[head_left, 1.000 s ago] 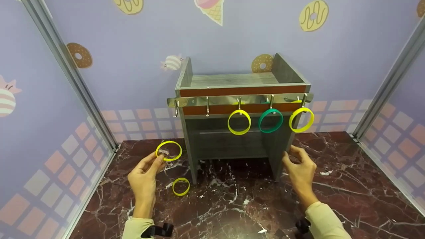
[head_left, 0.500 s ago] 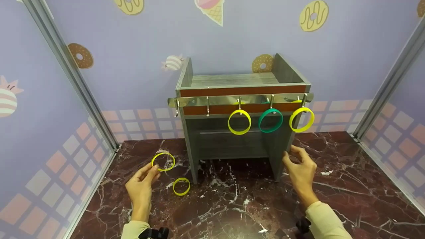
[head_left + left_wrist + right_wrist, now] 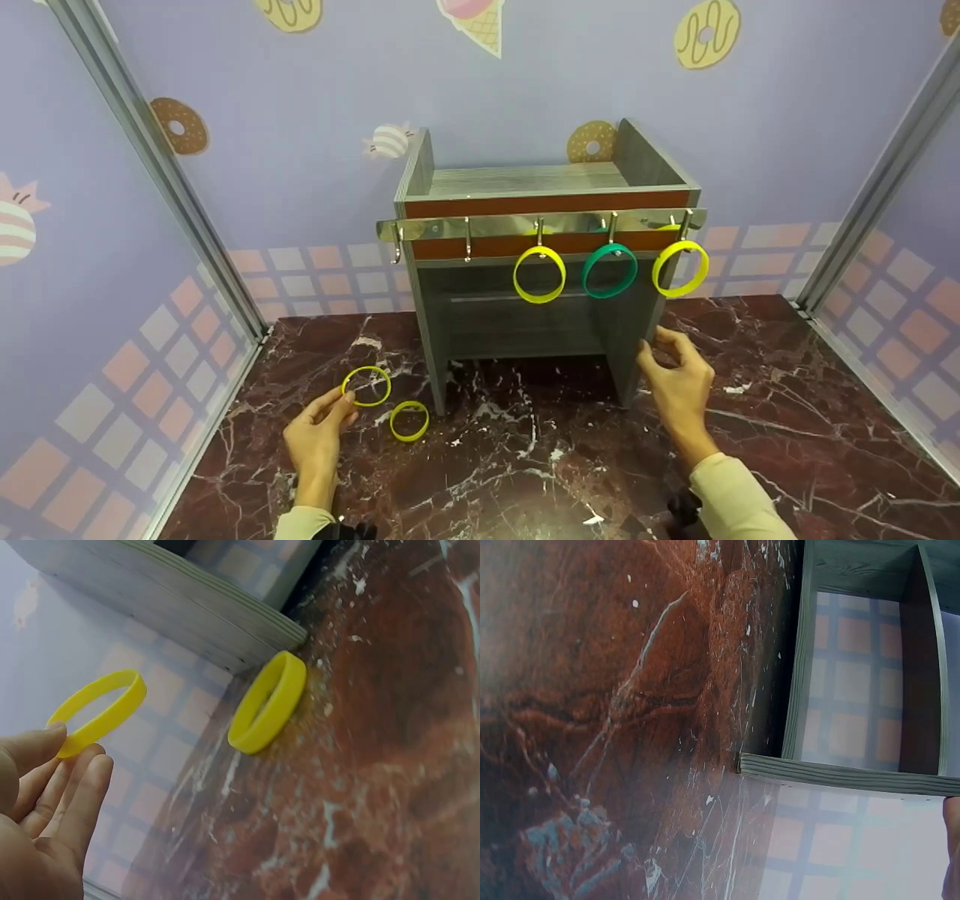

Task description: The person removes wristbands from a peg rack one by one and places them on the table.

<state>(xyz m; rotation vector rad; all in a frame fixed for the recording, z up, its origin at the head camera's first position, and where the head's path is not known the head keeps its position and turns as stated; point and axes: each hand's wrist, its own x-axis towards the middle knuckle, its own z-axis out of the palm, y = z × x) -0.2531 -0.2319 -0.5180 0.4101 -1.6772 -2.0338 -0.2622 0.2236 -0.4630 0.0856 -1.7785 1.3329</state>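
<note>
A yellow wristband (image 3: 367,386) is pinched between the thumb and fingers of my left hand (image 3: 313,433), low at the left of the shelf. Another yellow wristband (image 3: 409,421) stands on its edge on the tabletop, just right of that hand; the left wrist view shows both bands, the held one (image 3: 101,716) tilted. My right hand (image 3: 681,386) touches the outside of the grey wooden shelf's right panel (image 3: 637,360) with its thumb and fingertips, near the front edge. Only part of a digit (image 3: 952,840) shows in the right wrist view, against that panel.
A metal hook rail (image 3: 502,226) runs across the shelf's front. A yellow band (image 3: 539,275), a green band (image 3: 610,271) and another yellow band (image 3: 680,269) hang from its right hooks; the two left hooks are bare. Patterned walls surround the dark red marbled table (image 3: 510,480).
My left hand has moved down and slightly left with the yellow wristband, bringing it close to the band on the table. The right hand has stayed at the shelf's side.
</note>
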